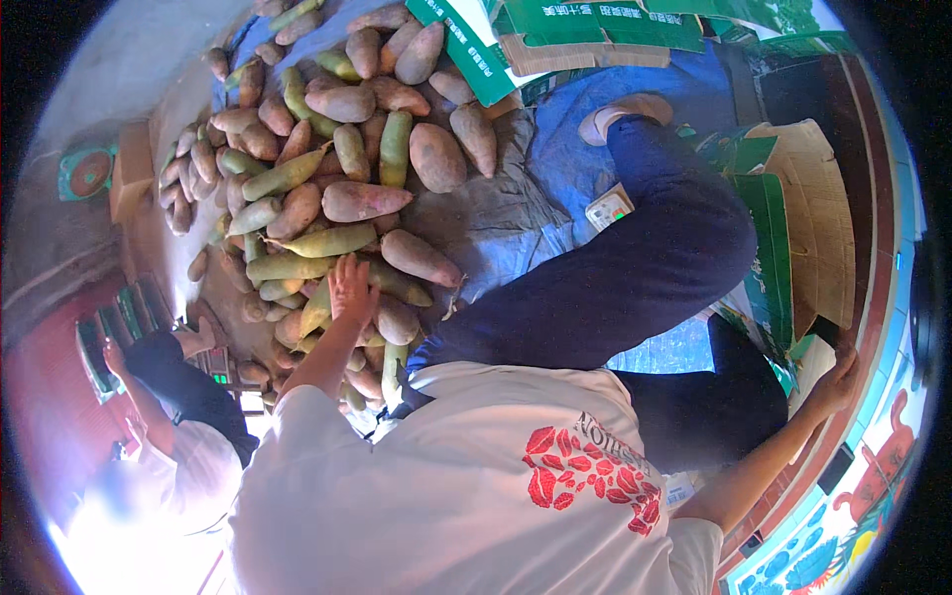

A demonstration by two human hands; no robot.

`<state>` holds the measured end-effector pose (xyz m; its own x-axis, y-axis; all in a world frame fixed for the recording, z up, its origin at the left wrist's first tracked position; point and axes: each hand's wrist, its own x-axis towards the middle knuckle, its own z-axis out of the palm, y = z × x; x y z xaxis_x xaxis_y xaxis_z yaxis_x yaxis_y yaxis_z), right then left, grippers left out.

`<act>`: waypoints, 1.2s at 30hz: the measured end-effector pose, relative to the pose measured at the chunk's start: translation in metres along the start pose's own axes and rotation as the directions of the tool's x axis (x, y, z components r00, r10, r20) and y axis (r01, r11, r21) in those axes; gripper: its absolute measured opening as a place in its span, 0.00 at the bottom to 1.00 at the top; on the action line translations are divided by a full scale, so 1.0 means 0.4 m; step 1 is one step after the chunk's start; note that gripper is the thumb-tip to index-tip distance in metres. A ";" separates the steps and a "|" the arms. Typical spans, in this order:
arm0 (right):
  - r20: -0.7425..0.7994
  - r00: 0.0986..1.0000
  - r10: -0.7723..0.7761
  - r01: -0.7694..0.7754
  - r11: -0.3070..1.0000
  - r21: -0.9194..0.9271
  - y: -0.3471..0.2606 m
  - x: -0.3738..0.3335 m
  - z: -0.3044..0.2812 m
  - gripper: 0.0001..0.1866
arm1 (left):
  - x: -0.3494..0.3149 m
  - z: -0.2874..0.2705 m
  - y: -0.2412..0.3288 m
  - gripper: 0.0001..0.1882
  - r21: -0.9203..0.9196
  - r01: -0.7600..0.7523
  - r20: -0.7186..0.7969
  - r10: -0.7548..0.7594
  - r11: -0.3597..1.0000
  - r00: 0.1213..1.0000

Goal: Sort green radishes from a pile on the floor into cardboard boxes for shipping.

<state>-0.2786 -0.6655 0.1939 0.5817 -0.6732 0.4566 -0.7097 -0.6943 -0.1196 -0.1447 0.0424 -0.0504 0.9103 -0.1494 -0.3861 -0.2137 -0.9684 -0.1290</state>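
Observation:
My left hand point(352, 288) lies on a heap of vegetables, its fingers stretched out and resting among green radishes and sweet potatoes. Just above its fingertips is a long green radish point(332, 241). A reddish sweet potato point(420, 257) lies to the right of the hand, and another sweet potato point(397, 321) sits close by its wrist. Far to the right, my right hand point(836, 382) is bent closed beside the brown ledge. A small dark thing point(821, 333) shows at its fingers; its kind is unclear.
Green cartons point(595, 25) stand at the top, and an open carton point(808, 223) is at the right. Blue sheeting point(570, 188) covers the floor beneath my bent leg. At the left, another person point(188, 466) has a hand by green boxes point(124, 317). A green round-faced scale point(87, 173) stands behind.

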 end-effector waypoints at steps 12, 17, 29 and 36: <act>0.018 0.999 0.036 -0.037 0.998 0.052 -0.024 -0.022 -0.003 0.17 | -0.091 0.050 0.113 0.25 0.017 -0.705 0.430 0.632 0.709 0.645; 0.022 0.999 0.045 -0.047 0.996 0.076 -0.027 -0.029 -0.013 0.17 | -0.082 0.019 0.143 0.17 0.118 -0.700 0.486 0.574 0.704 0.659; 0.014 0.998 0.057 -0.058 0.987 0.151 0.017 -0.034 -0.011 0.18 | 0.023 -0.140 0.182 0.25 -0.296 -0.114 0.429 0.239 0.948 0.871; -0.034 0.998 0.052 -0.042 0.971 0.235 0.011 -0.037 -0.020 0.15 | 0.148 -0.175 0.169 0.38 -0.693 0.149 0.306 0.101 0.705 0.947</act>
<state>-0.2934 -0.6564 0.1935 0.5302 -0.6990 0.4798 -0.6205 -0.7056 -0.3422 -0.0804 -0.0460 -0.0181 0.7316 -0.1783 -0.6580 0.2306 -0.8436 0.4849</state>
